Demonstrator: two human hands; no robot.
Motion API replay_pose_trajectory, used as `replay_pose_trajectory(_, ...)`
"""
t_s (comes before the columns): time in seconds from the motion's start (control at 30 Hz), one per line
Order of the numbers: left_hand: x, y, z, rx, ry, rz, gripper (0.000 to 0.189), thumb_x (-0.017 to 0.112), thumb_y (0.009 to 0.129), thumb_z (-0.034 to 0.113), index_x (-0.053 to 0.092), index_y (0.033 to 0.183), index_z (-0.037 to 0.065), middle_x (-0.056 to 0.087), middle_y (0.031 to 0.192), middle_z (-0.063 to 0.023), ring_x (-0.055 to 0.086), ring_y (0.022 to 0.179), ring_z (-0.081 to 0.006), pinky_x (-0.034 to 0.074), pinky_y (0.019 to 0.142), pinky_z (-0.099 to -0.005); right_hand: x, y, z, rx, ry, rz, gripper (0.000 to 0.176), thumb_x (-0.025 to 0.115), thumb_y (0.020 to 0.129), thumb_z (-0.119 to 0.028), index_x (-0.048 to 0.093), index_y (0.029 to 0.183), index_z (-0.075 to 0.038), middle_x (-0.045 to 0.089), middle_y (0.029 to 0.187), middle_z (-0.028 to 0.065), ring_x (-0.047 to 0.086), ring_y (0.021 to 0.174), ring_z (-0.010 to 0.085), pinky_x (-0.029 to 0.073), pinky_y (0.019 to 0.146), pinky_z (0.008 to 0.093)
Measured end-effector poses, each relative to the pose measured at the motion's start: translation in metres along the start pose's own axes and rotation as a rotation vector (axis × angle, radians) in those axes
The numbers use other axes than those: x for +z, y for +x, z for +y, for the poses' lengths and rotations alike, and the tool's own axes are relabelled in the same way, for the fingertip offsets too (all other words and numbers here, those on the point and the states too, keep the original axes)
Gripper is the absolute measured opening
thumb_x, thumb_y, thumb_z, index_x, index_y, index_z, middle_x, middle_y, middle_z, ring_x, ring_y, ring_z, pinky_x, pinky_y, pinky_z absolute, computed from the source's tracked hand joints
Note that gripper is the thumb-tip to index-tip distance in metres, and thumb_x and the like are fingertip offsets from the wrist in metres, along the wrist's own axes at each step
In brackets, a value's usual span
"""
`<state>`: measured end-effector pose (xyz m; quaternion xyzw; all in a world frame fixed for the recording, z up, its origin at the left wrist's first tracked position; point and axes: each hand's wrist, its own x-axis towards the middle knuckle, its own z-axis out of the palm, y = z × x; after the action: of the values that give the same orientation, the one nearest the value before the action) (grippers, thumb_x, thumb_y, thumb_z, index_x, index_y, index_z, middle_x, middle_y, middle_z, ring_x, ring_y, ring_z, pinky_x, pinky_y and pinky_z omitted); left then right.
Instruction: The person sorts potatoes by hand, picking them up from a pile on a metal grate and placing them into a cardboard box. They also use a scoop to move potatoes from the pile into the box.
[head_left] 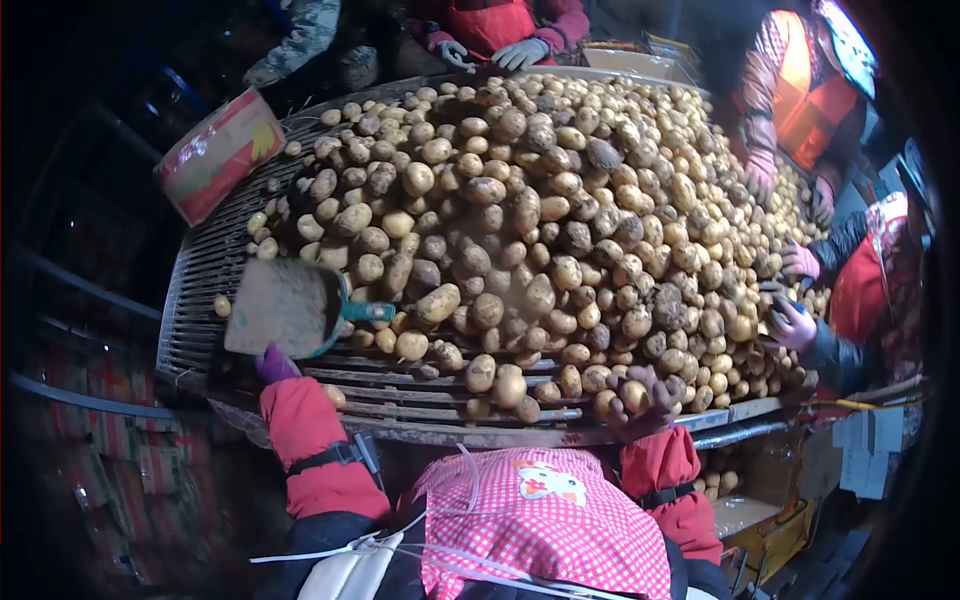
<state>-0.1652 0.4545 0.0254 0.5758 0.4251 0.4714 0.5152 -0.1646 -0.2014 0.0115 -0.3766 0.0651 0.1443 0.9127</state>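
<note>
My left hand (274, 365), in a purple glove, is at the near rim of a grey dustpan-like scoop (275, 308). A fingertip laps over the rim, and the other fingers are hidden below it. The scoop's green handle (368, 312) points right, toward the potato heap (520, 230). At the table's near edge, my right hand (655, 405), in a dark dirty glove, has its fingers curved around a potato (633, 397). More potatoes lie close on both sides of that hand.
The slatted metal sorting table (205, 290) shows bare bars at left. A cardboard box (220, 155) stands on its far left corner. Several co-workers surround the table; gloved hands (795, 325) touch potatoes at right. A metal rail (740, 432) runs along the near right edge.
</note>
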Motion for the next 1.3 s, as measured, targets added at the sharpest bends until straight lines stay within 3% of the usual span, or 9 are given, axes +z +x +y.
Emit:
replay_pose_trajectory(0.1, -0.047, 0.025, -0.042, 0.054, 0.344, 0.018, 0.074, 0.073, 0.082, 0.015, 0.037, 0.146, 0.002, 0.056, 0.130, -0.0170, 0.057, 0.116, -0.0288, 0.044, 0.102, -0.0442, -0.006, 0.020, -0.004, 0.309, 0.530, -0.150, 0.022, 0.062, 0.093, -0.028, 0.063, 0.102, -0.008, 0.064, 0.105, 0.0174, 0.060, 0.075, 0.0284, 0.049, 0.059, 0.0351)
replay_pose_trajectory(0.17, -0.014, -0.067, 0.082, 0.131, 1.063, 0.315, 0.078, 0.075, 0.079, 0.017, 0.037, 0.146, 0.003, 0.049, 0.138, -0.0169, 0.052, 0.125, -0.0294, 0.042, 0.105, -0.0432, -0.009, 0.016, 0.006, 0.202, 0.432, -0.131, 0.022, 0.065, 0.089, -0.027, 0.063, 0.098, -0.007, 0.063, 0.105, 0.0175, 0.060, 0.078, 0.0290, 0.049, 0.060, 0.0361)
replay_pose_trajectory(0.47, 0.192, -0.152, 0.155, 0.715, 0.048, -0.842, 0.042, 0.062, 0.091, 0.002, 0.057, 0.132, -0.001, 0.065, 0.124, -0.0141, 0.061, 0.117, -0.0223, 0.048, 0.099, -0.0325, -0.029, 0.022, 0.019, 0.192, 0.350, -0.133, 0.022, 0.066, 0.076, -0.011, 0.063, 0.096, -0.001, 0.063, 0.116, 0.0210, 0.063, 0.095, 0.0353, 0.055, 0.075, 0.0481)
replay_pose_trajectory(0.57, 0.292, -0.197, 0.192, 1.243, 0.147, -0.982, 0.048, 0.072, 0.080, 0.006, 0.061, 0.126, 0.004, 0.065, 0.122, -0.0156, 0.063, 0.112, -0.0303, 0.050, 0.098, -0.0385, -0.002, 0.017, 0.010, 0.203, 0.381, -0.006, 0.027, 0.069, 0.075, -0.013, 0.063, 0.099, -0.002, 0.060, 0.114, 0.0218, 0.062, 0.092, 0.0350, 0.055, 0.077, 0.0484)
replay_pose_trajectory(0.73, 0.435, -0.251, 0.173, 1.675, 0.755, -0.987, 0.073, 0.071, 0.079, 0.044, 0.047, 0.144, 0.020, 0.055, 0.138, -0.0067, 0.039, 0.138, -0.0286, 0.021, 0.117, -0.0537, 0.004, 0.019, 0.008, 0.174, 0.375, -0.006, 0.033, 0.070, 0.082, -0.021, 0.062, 0.104, 0.002, 0.059, 0.108, 0.0239, 0.057, 0.092, 0.0343, 0.053, 0.080, 0.0442)
replay_pose_trajectory(0.93, 0.467, -0.263, 0.182, 1.495, 0.986, -1.279, 0.067, 0.073, 0.079, 0.044, 0.051, 0.138, 0.021, 0.064, 0.123, -0.0101, 0.052, 0.125, -0.0284, 0.024, 0.116, -0.0501, 0.021, 0.011, -0.004, 0.194, 0.404, 0.150, 0.030, 0.067, 0.087, -0.019, 0.059, 0.105, 0.005, 0.059, 0.113, 0.0248, 0.062, 0.092, 0.0340, 0.054, 0.080, 0.0432)
replay_pose_trajectory(1.1, 0.369, -0.275, 0.203, 1.162, 0.201, -1.369, 0.053, 0.070, 0.087, 0.037, 0.056, 0.131, 0.010, 0.066, 0.116, -0.0132, 0.060, 0.113, -0.0308, 0.042, 0.101, -0.0456, 0.008, 0.017, 0.003, 0.216, 0.503, 0.097, 0.020, 0.062, 0.093, -0.019, 0.062, 0.104, -0.003, 0.058, 0.113, 0.0262, 0.060, 0.091, 0.0345, 0.054, 0.078, 0.0449)
replay_pose_trajectory(1.23, 0.262, -0.312, 0.146, 0.720, 0.078, -1.932, 0.047, 0.063, 0.095, 0.033, 0.054, 0.133, 0.008, 0.063, 0.117, -0.0166, 0.060, 0.110, -0.0326, 0.049, 0.092, -0.0422, 0.024, 0.016, -0.004, 0.193, 0.083, 0.207, 0.071, 0.063, 0.086, -0.059, 0.052, 0.130, -0.004, 0.064, 0.103, 0.0167, 0.064, 0.075, 0.0246, 0.053, 0.064, 0.0353)
replay_pose_trajectory(1.3, 0.209, -0.335, 0.104, 0.725, 0.206, -1.959, 0.046, 0.060, 0.096, 0.031, 0.053, 0.135, 0.008, 0.061, 0.118, -0.0180, 0.060, 0.108, -0.0341, 0.049, 0.092, -0.0427, 0.028, 0.023, -0.011, 0.252, 0.040, 0.018, 0.080, 0.067, 0.087, -0.054, 0.039, 0.145, -0.007, 0.059, 0.119, 0.0171, 0.063, 0.088, 0.0266, 0.053, 0.076, 0.0385)
